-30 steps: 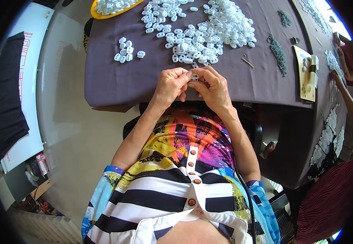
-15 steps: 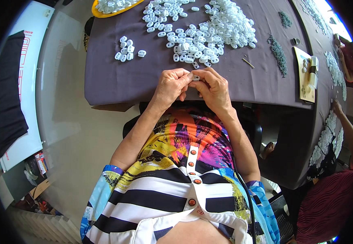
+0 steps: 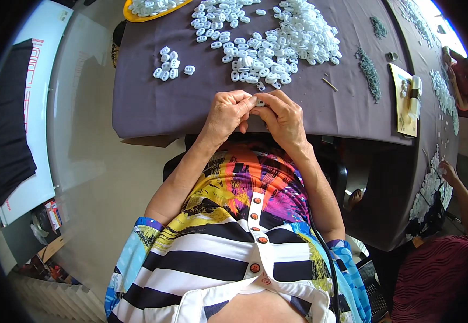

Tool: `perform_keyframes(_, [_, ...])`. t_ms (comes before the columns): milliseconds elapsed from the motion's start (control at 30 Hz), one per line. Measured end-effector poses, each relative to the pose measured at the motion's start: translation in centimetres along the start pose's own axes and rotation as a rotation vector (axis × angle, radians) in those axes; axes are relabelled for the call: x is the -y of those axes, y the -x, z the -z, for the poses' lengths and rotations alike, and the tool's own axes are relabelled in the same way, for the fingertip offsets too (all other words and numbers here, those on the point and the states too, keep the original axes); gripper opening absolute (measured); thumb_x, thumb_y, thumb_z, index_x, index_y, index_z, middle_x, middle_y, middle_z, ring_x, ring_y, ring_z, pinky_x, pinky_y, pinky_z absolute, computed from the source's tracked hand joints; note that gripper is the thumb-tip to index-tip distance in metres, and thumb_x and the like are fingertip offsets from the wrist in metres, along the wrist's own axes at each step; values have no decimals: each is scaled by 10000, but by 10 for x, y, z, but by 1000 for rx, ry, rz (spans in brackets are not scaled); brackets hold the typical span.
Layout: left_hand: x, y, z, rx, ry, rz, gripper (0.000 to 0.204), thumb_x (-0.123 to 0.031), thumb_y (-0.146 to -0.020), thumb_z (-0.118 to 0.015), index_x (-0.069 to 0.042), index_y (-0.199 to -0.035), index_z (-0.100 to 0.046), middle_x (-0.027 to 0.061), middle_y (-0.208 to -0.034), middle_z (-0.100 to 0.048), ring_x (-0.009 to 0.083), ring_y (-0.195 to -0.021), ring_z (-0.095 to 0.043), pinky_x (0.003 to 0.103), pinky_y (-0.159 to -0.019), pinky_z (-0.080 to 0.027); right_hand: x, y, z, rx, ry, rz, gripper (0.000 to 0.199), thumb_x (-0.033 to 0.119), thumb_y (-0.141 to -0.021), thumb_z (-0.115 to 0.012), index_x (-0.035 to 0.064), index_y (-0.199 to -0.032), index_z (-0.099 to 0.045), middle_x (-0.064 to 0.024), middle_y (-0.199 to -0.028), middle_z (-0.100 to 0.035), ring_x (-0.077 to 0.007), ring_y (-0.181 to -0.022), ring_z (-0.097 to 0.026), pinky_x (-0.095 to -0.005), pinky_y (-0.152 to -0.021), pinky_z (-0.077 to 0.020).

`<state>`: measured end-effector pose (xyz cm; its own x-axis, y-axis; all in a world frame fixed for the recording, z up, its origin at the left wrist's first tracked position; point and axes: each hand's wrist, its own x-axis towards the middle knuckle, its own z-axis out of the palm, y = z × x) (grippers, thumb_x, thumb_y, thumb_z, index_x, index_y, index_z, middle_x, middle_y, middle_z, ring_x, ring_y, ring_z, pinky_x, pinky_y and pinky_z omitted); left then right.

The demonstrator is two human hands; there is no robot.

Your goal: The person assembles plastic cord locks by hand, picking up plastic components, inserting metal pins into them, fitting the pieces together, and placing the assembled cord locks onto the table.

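Close to the table's near edge, my left hand (image 3: 227,113) and my right hand (image 3: 284,118) meet at the fingertips. A small white oval plastic piece (image 3: 260,103) is pinched between my right thumb and forefinger. My left thumb and forefinger are pressed together right against it; whatever they grip is hidden. Just beyond my hands lies a big spread of similar white oval pieces with holes (image 3: 258,64), heaped higher toward the back right (image 3: 309,35). A small group of the same pieces (image 3: 165,70) sits apart to the left.
A yellow-rimmed tray (image 3: 131,17) of white pieces stands at the far left corner. To the right are a thin stick (image 3: 330,84), piles of small dark grey-green parts (image 3: 369,75) and a card with a white tube (image 3: 403,102). Another person's hand (image 3: 449,173) works at white pieces farther right.
My hands stay almost in place, fingertips together at the white piece. The other person's hand at the right has moved nearer, down toward the pile there.
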<state>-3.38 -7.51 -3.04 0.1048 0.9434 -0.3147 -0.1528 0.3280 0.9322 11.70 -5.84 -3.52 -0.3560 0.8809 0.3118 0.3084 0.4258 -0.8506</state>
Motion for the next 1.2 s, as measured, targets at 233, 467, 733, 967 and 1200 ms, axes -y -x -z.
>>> perform_keyframes(233, [-1, 0, -1, 3, 42, 10, 198, -168, -863, -555, 10, -816, -629, -27, -509, -452, 26, -387, -379, 189, -345, -363, -2, 0, 0, -19, 49, 65, 168, 19, -736, -619, 10, -902, -596, -118, -773, -572, -259, -660, -596, -322, -565, -476])
perform_keyframes(467, [-1, 0, 1, 11, 28, 33, 198, -165, -864, -553, 11, -815, -630, -26, -511, -455, 25, -391, -390, 184, -352, -377, -3, 1, 0, -6, 84, 67, 158, 27, -746, -614, 23, -902, -593, -114, -769, -568, -269, -667, -593, -327, -563, -472])
perform_keyframes(733, [1, -2, 4, 78, 80, 25, 211, -182, -874, -545, 13, -829, -613, -30, -525, -452, 20, -403, -380, 192, -368, -403, -4, 1, -1, -29, 40, 35, 168, 9, -750, -621, 18, -918, -621, -78, -789, -600, -151, -595, -587, -246, -507, -459])
perform_keyframes(967, [2, -4, -3, -4, 108, 28, 210, -186, -878, -539, 4, -822, -607, -22, -529, -450, 20, -401, -358, 199, -370, -411, -2, 0, 3, -13, -101, -94, 222, -17, -757, -615, 11, -977, -618, -48, -826, -599, -71, -568, -559, -195, -462, -446])
perform_keyframes(1200, [-3, 1, -3, -112, 42, 30, 238, -198, -877, -534, -27, -715, -566, -8, -528, -464, 49, -363, -399, 198, -331, -350, -4, -4, 0, 35, -10, 1, 258, -35, -742, -614, -13, -999, -600, -50, -798, -576, -95, -568, -552, -218, -490, -453])
